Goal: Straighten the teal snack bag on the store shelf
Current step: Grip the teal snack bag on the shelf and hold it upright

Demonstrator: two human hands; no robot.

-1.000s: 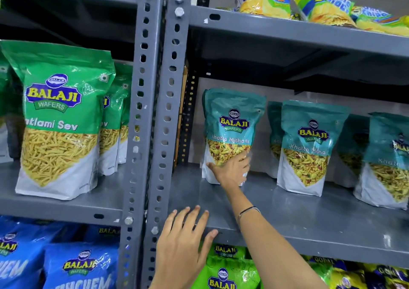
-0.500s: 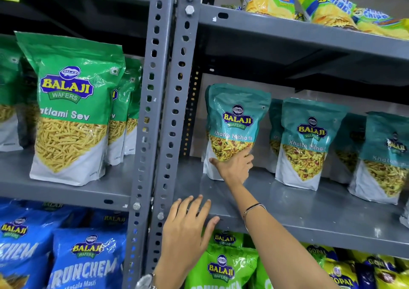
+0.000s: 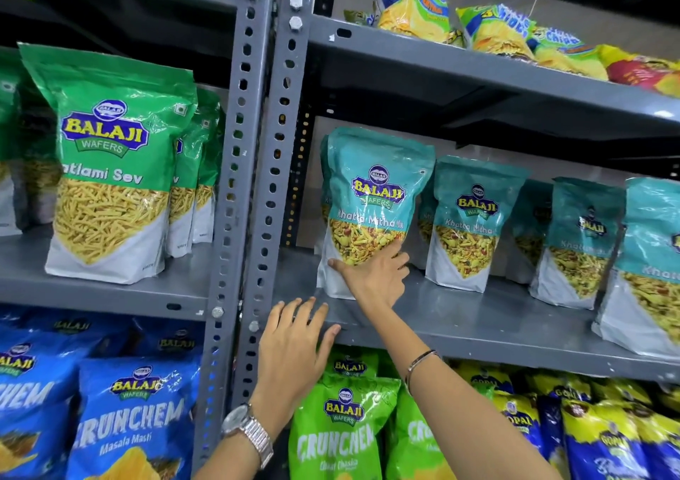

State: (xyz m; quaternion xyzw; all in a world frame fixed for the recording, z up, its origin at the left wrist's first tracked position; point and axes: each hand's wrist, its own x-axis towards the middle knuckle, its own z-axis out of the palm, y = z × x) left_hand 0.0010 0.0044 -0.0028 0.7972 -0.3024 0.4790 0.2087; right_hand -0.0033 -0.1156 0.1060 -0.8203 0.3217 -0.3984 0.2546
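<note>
A teal Balaji Khatta Mitha snack bag (image 3: 375, 192) stands upright at the left end of the grey middle shelf (image 3: 460, 317). My right hand (image 3: 379, 277) lies flat against the bag's lower front, thumb at its left edge and fingers spread across the white bottom part. My left hand (image 3: 294, 347) hovers lower, fingers apart, at the shelf's front edge beside the upright post, holding nothing. A second teal bag stands partly hidden right behind the front one.
More teal bags (image 3: 474, 222) stand in a row to the right. A perforated grey post (image 3: 265, 185) rises left of the bag. Green Ratlami Sev bags (image 3: 114, 170) fill the left bay. Blue and green Crunchem bags sit below, yellow bags above.
My right hand has stayed on the bag's lower front while the bag sits slightly nearer the shelf's front. My left hand has risen a little toward the shelf edge. The camera has moved closer.
</note>
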